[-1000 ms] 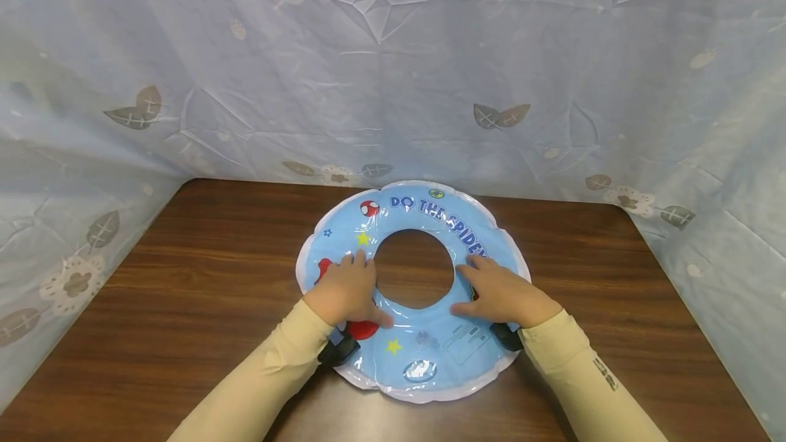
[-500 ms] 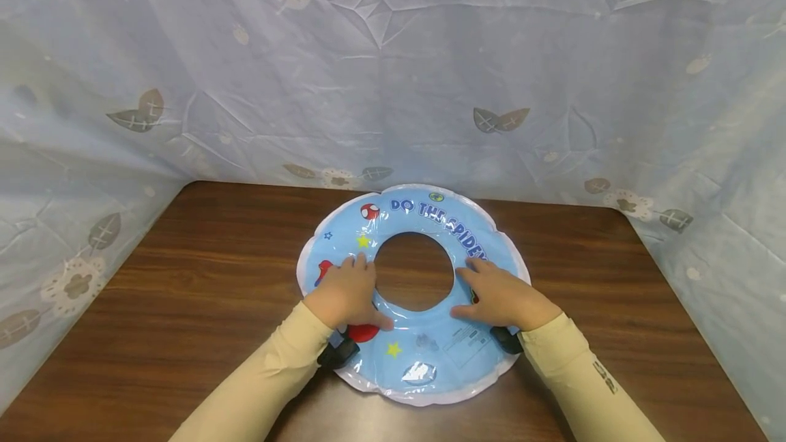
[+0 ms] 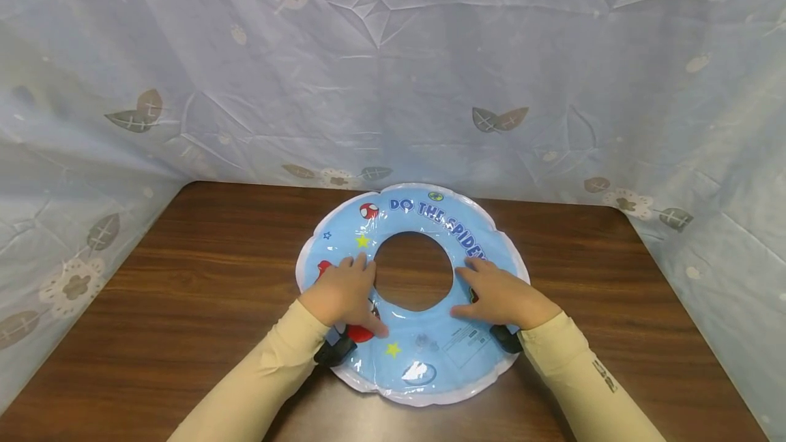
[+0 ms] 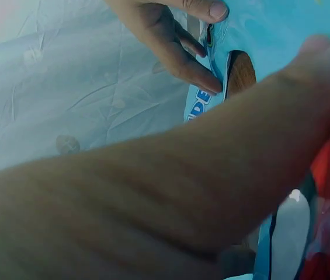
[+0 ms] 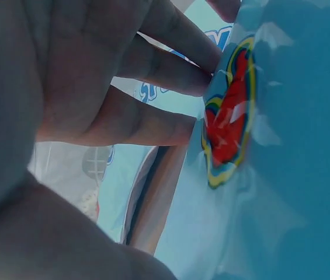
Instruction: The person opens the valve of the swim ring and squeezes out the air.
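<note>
A light blue inflatable swim ring lies flat on the wooden table, printed with yellow stars, red figures and the words "DO THE SPIDEY". My left hand rests on its left side, fingers spread near the central hole and thumb pointing toward the front. On the ring's right side my right hand lies with its fingers extended toward the hole. In the right wrist view, the fingertips touch the blue vinyl beside a red and yellow print. The left thumb lies over the ring in the left wrist view.
The brown wooden table extends on both sides of the ring. A pale curtain with leaf and flower prints hangs along the back and both sides. Black straps sit at the wrists, below cream sleeves.
My left thumb has shifted slightly toward the front and left. The ring and my right hand look the same as before.
</note>
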Action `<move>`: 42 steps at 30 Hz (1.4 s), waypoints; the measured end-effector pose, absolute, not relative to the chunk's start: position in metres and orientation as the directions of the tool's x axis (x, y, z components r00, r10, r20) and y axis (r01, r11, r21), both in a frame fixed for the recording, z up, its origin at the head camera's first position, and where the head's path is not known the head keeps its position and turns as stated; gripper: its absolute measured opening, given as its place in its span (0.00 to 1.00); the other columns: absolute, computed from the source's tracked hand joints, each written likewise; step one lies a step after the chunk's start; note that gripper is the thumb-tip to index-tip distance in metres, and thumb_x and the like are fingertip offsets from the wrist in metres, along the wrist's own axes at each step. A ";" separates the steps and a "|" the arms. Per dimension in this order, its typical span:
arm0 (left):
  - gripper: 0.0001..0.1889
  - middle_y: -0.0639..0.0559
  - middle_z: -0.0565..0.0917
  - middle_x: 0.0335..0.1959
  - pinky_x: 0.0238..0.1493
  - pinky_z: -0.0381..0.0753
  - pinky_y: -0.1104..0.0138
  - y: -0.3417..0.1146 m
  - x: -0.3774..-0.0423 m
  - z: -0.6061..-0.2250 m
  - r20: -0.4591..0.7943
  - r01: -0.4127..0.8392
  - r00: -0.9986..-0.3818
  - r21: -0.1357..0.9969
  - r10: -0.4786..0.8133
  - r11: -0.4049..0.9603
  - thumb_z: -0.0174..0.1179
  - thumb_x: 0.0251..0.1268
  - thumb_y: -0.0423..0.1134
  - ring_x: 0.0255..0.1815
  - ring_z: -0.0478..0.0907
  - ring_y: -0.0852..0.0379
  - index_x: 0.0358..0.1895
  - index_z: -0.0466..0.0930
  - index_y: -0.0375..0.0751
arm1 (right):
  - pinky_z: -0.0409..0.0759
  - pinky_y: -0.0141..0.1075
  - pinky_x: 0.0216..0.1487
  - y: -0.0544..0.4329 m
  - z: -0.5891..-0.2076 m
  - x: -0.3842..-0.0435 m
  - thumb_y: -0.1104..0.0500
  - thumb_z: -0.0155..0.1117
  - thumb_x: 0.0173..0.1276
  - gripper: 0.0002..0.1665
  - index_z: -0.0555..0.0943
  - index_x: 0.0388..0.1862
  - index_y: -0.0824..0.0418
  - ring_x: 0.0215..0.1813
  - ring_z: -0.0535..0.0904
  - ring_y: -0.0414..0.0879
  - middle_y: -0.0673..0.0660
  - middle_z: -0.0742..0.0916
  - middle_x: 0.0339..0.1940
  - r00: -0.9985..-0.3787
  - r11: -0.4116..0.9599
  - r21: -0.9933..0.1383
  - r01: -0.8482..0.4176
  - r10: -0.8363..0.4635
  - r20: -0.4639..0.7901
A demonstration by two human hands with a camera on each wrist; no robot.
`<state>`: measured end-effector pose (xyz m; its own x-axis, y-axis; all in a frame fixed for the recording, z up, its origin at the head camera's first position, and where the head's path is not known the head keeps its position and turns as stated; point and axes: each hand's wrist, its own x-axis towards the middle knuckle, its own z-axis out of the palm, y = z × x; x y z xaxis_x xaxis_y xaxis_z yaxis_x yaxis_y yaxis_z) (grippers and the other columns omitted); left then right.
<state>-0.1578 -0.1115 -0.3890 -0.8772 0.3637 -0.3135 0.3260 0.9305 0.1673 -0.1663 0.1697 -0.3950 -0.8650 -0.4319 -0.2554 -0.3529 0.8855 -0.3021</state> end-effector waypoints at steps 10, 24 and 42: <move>0.63 0.33 0.63 0.79 0.69 0.70 0.38 -0.110 -0.157 -0.388 -0.347 0.314 -0.868 0.170 0.355 0.934 0.81 0.38 0.66 0.78 0.60 0.32 0.77 0.64 0.33 | 0.65 0.64 0.73 0.172 -0.397 -0.166 0.32 0.76 0.55 0.61 0.68 0.78 0.66 0.80 0.61 0.70 0.70 0.65 0.80 -0.844 0.883 -0.308 -0.354 -0.444 -0.302; 0.64 0.36 0.61 0.81 0.73 0.63 0.37 -0.103 -0.148 -0.387 -0.351 0.335 -0.856 0.183 0.380 0.924 0.77 0.39 0.71 0.79 0.57 0.31 0.83 0.58 0.51 | 0.62 0.65 0.75 0.171 -0.396 -0.163 0.28 0.78 0.49 0.70 0.64 0.80 0.67 0.80 0.58 0.71 0.72 0.61 0.82 -0.831 0.882 -0.315 -0.351 -0.448 -0.330; 0.63 0.37 0.58 0.82 0.71 0.67 0.38 -0.106 -0.151 -0.387 -0.341 0.321 -0.856 0.237 0.389 0.917 0.78 0.41 0.68 0.80 0.57 0.32 0.82 0.59 0.49 | 0.62 0.64 0.75 0.174 -0.395 -0.165 0.30 0.78 0.52 0.67 0.64 0.80 0.66 0.81 0.58 0.70 0.71 0.61 0.82 -0.825 0.875 -0.344 -0.340 -0.453 -0.338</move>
<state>-0.1514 -0.1061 -0.3869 -0.8559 0.3885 -0.3412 0.3215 0.9167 0.2374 -0.1652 0.1736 -0.3946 -0.8251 -0.4530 -0.3376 -0.3396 0.8753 -0.3444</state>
